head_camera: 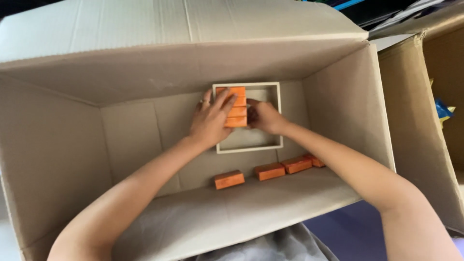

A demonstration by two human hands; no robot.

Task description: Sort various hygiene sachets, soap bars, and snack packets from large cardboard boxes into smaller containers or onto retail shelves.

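Inside a big open cardboard box (145, 72) lies a shallow white-rimmed tray (279, 116) on the box floor. Several orange blocks (237, 107) sit packed in a column in the tray's upper left part. My left hand (209, 121) rests on the column's left side, fingers spread over the top blocks, a ring on one finger. On the right edge of the same column, my right hand (263, 117) presses with curled fingers. Both hands touch the blocks in the tray; neither lifts one.
More loose orange blocks lie in a row on the box floor near me: one (229, 179), a second (269, 171), a third (297, 165) and a partly hidden one (315, 160). A second cardboard box (435, 96) stands at the right, with something blue inside.
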